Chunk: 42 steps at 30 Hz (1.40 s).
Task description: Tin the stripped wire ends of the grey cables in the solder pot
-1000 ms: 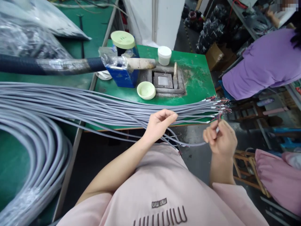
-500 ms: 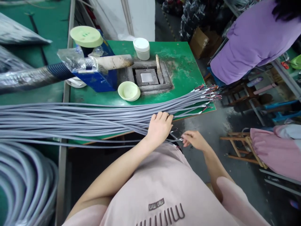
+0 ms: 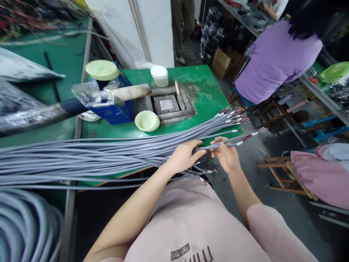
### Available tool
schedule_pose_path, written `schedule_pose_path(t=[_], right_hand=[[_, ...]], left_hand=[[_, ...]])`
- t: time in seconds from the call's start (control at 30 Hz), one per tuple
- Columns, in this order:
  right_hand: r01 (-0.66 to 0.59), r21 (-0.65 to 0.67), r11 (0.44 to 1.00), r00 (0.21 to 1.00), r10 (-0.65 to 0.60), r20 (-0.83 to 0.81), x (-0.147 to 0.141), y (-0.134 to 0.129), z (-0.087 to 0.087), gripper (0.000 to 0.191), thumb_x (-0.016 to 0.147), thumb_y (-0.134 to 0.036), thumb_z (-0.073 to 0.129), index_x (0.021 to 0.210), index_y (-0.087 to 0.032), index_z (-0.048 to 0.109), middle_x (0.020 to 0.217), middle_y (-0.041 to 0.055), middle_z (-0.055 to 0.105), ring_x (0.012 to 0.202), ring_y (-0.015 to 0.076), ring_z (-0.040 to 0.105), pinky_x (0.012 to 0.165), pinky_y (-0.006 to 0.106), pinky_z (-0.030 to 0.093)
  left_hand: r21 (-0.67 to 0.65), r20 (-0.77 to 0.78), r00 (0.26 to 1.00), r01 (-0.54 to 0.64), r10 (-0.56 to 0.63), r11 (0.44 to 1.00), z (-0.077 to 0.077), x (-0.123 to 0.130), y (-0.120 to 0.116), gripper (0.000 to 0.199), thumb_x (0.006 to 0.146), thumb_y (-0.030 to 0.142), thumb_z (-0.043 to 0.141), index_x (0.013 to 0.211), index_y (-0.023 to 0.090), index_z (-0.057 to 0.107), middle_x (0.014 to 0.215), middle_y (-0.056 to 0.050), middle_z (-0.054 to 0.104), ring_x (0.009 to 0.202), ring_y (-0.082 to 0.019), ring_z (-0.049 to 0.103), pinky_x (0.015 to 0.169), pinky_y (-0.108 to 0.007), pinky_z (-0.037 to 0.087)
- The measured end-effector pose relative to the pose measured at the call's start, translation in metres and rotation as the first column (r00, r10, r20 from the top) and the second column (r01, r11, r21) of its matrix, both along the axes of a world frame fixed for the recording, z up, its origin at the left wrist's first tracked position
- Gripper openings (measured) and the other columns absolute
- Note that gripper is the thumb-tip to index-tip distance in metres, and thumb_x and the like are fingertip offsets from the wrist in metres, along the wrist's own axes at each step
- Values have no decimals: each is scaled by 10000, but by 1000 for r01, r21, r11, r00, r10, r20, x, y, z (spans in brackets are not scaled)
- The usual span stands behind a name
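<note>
My right hand [image 3: 227,156] has risen, clamped on two grey cables [image 3: 209,147] beside the table [image 3: 211,83], parting their ends from the bundle [image 3: 152,145]; whether my left hand [image 3: 182,155] grips, I can't tell.

Workshop, dark grey floor [image 3: 251,182]
Beyond the green counter [image 3: 203,82] rises a white wall or pillar [image 3: 158,32]; at right stand a wooden stool [image 3: 298,181] and a long metal-edged bench [image 3: 323,94], with deep shadow under the counter.
</note>
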State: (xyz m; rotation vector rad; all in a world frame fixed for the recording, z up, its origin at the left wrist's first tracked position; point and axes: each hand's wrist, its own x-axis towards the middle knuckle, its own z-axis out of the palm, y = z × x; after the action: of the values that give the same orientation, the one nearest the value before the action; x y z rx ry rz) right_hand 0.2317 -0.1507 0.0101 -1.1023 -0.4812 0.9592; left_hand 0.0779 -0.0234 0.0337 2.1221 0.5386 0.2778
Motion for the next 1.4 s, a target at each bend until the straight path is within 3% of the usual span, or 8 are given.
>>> schedule_pose_path(t=[0.2,0.3,0.43,0.53,0.67,0.77,0.97,1.4], right_hand=[[31,89,996,978,-49,201,-2,-7,0,247,875,-339,611,1099,-237,586,994,46,674,739,154,648,626,301,548],[11,32,999,888,-24,459,-3,-19,10,232,898,-349,579,1096,-229,594,925,41,693,671,143,642,628,289,527],[-40,-266,963,638,229,735,-11,-22,39,206,903,-378,558,874,-191,639,648,-8,638,489,104,551,505,222,424],[-1,-358,934,419,325,848,-23,-7,58,289,908,-411,530,763,-183,632,611,1,627,526,118,565,531,222,394],[-23,-424,906,77,424,902,-39,20,71,324,941,-383,438,845,-168,660,694,57,697,609,170,634,563,249,364],[-51,-505,862,-80,501,862,-48,34,75,299,943,-355,424,908,-166,652,716,72,713,654,198,665,566,256,344],[-81,-550,831,-167,533,830,-50,38,69,310,957,-376,408,874,-174,628,696,62,710,638,197,668,575,256,343],[-143,-483,864,-197,453,869,-49,26,62,359,975,-404,400,781,-175,596,612,19,636,579,161,615,576,251,347]], left_hand=[[-251,97,991,-65,92,966,-12,7,2,564,937,483,441,1407,171,445,1270,-127,645,1139,-254,629,990,-391,466],[-385,137,985,-41,101,922,-17,7,2,594,909,489,505,1381,129,476,1291,-165,624,1155,-264,620,1003,-405,466],[-549,313,942,75,121,832,-5,1,-2,493,864,442,610,1254,141,596,1235,-152,662,1179,-268,603,1026,-406,448],[-575,451,871,117,195,810,18,-8,-9,465,823,383,680,1234,174,619,1165,-122,698,1121,-256,627,995,-388,461],[-552,517,764,-47,386,832,46,-16,-12,414,730,326,775,1107,178,689,1000,-71,727,936,-198,646,904,-315,478],[-653,488,661,-156,569,741,53,-21,-3,375,741,353,760,1055,156,703,811,-35,711,720,-134,614,741,-262,488],[-771,525,464,-97,714,630,48,-42,15,349,851,435,631,1040,154,718,809,-49,718,716,-113,613,714,-227,474],[-880,455,472,107,755,463,45,-55,9,344,779,428,716,946,129,749,749,-57,723,679,-123,640,695,-238,498]])
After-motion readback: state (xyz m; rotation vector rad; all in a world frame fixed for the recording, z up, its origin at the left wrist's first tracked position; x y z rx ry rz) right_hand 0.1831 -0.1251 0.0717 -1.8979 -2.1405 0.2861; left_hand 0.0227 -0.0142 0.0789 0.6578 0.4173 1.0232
